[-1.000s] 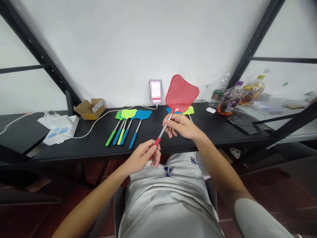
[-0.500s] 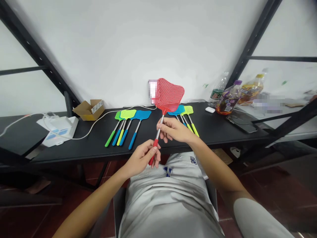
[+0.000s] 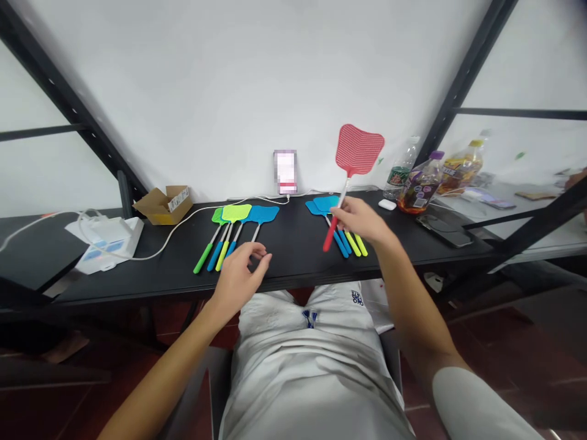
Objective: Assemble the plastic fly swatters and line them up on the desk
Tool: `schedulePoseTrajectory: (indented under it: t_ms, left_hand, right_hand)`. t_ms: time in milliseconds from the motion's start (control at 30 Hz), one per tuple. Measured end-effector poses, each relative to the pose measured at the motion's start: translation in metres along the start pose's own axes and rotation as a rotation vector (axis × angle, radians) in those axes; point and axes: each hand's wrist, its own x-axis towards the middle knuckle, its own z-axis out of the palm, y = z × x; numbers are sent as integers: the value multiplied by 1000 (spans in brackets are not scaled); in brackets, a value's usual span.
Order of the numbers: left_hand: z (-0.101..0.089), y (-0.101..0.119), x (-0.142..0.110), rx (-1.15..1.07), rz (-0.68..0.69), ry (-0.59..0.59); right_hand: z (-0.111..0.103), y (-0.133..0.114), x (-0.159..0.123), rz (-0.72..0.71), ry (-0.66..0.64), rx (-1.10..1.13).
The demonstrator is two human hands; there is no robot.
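My right hand grips a red fly swatter by its shaft near the red handle, its mesh head raised upright. Beneath it, blue fly swatters and yellow-green ones lie on the table, partly hidden by the hand and the red handle. My left hand is empty, fingers curved and apart, over the handle of a blue fly swatter. Alongside lie a green fly swatter, a yellow-green fly swatter and further blue ones, heads overlapping towards the wall.
On the black table, a small open cardboard box and a white device with a cable are at the left. A phone leans on the wall. Drink bottles, a white case and a dark phone are at the right.
The red fly swatter has moved right and up in my right hand. My left hand has let go of its handle and shifted left over the blue swatter.
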Motion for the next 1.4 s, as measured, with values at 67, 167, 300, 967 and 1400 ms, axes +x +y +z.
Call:
schedulePoseTrajectory:
  t_ms: [67,167,300,967,1400]
  left_hand:
    - [1,-11,4,261,45,56]
    - [4,-26,8,577,44,8]
    - [8,-34,9,756,-10,-99]
    - [-6,-15,12,679,-238,-306]
    - [0,-11,4,388,-28,-78]
  right_hand:
    - [-29,27,12,121,71,-300]
    - [-58,63,23,326,66,-615]
    - [-65,89,29,424,-1,-616]
    - [-58,87,30,492,-131,-675]
    - [-64,66,18,400,15,-734]
